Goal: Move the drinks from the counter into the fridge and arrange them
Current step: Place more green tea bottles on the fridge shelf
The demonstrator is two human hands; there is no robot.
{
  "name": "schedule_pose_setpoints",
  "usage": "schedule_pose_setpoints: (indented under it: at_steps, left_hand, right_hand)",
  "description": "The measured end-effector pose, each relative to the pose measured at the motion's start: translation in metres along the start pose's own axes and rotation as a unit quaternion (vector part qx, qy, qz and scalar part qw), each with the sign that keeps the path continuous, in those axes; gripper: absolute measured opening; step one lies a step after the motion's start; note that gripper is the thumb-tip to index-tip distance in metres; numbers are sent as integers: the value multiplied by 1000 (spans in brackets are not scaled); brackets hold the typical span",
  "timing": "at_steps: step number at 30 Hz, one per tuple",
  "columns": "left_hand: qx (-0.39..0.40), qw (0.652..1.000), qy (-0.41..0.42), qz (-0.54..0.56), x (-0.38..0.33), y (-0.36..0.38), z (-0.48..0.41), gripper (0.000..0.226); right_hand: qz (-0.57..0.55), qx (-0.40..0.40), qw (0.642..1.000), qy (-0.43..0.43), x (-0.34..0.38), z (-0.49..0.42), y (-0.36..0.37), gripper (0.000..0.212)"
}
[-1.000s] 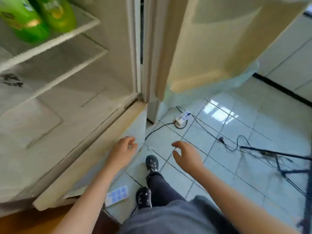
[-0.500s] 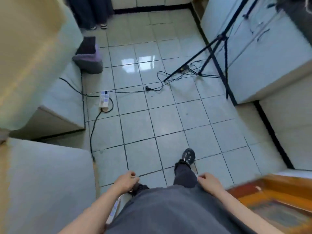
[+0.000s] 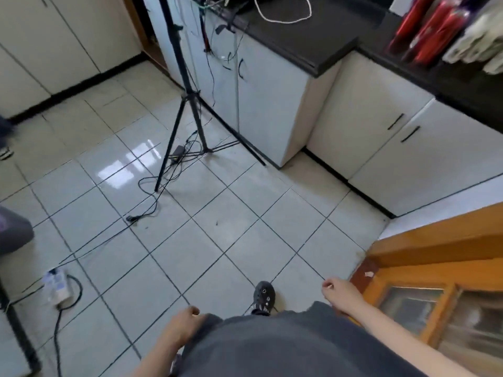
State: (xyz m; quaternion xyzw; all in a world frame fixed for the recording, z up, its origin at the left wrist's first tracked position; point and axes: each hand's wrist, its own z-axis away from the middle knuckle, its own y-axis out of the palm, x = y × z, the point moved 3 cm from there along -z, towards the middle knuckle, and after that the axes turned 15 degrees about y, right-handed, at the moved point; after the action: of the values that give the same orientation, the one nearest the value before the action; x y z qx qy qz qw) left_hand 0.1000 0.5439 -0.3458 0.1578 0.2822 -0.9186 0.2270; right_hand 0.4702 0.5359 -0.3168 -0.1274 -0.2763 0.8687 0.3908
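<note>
Red drink bottles (image 3: 432,25) and pale ones (image 3: 479,36) stand on the dark counter (image 3: 313,36) at the top right, far from both hands. My left hand (image 3: 185,326) hangs beside my hip with loosely curled fingers and holds nothing. My right hand (image 3: 340,291) hangs low on the right, fingers also loosely curled, empty. The fridge is out of view.
A black tripod (image 3: 187,104) stands on the tiled floor with cables around its feet. A white power strip (image 3: 57,285) with a cord lies at the lower left. White cabinets (image 3: 381,137) run under the counter. An orange wooden cabinet (image 3: 435,268) is at the lower right.
The view has swung right, away from the open fridge and toward the counter. Both hands dropped from in front of me to my sides, still empty.
</note>
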Motion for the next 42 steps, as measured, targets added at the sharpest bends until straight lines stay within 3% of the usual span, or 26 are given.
schedule_pose_setpoints:
  at_steps: [8, 13, 15, 16, 17, 18, 19, 21, 22, 25, 28, 31, 36, 39, 42]
  left_hand:
    - [49, 980, 156, -115, -194, -17, -73, 35]
    - [93, 990, 105, -23, -240, -21, -123, 11]
    - [109, 991, 73, -26, -259, -28, -150, 16]
    - [117, 990, 66, -38, -271, -31, -166, 20]
    - [123, 988, 66, -64, -286, -35, -184, 23]
    - [131, 984, 69, -96, -304, -39, -201, 25]
    - [135, 980, 74, -125, -326, -43, -219, 26]
    - [145, 971, 104, -160, -381, -52, -256, 29]
    - [156, 963, 128, -179, -411, -56, -274, 29]
    - [146, 940, 201, -234, -511, -65, -315, 21]
    - [131, 922, 266, -249, -607, -70, -342, 32]
    - [132, 906, 287, -283, -673, -68, -359, 33]
    - [157, 944, 245, -159, -717, -44, -360, 11]
    - [175, 963, 186, -85, -721, -25, -360, 10]
    - [141, 976, 163, -26, -743, -9, -359, 13]
  right_hand:
    - [-199, 9, 975, 98, -65, -61, -71, 18]
    - [-193, 110, 966, 131, -85, -61, -63, 30]
    - [-215, 159, 954, 139, -91, -52, -72, 24]
    - [-235, 165, 947, 148, -95, -48, -82, 34]
    - [-280, 136, 935, 171, -103, -47, -95, 64]
    - [-326, 102, 920, 193, -111, -46, -106, 77]
    - [-356, 85, 906, 210, -118, -49, -117, 66]
    - [-345, 93, 902, 241, -129, -71, -149, 25]
    - [-342, 89, 896, 270, -137, -86, -163, 19]
    - [-363, 43, 887, 281, -146, -125, -218, 18]
    - [-431, -35, 864, 259, -136, -153, -268, 15]
    - [-455, -42, 858, 234, -121, -172, -302, 19]
    - [-409, 4, 884, 226, -122, -202, -322, 22]
    - [-390, -20, 894, 220, -144, -228, -349, 22]
    - [-383, -68, 896, 215, -177, -256, -405, 20]
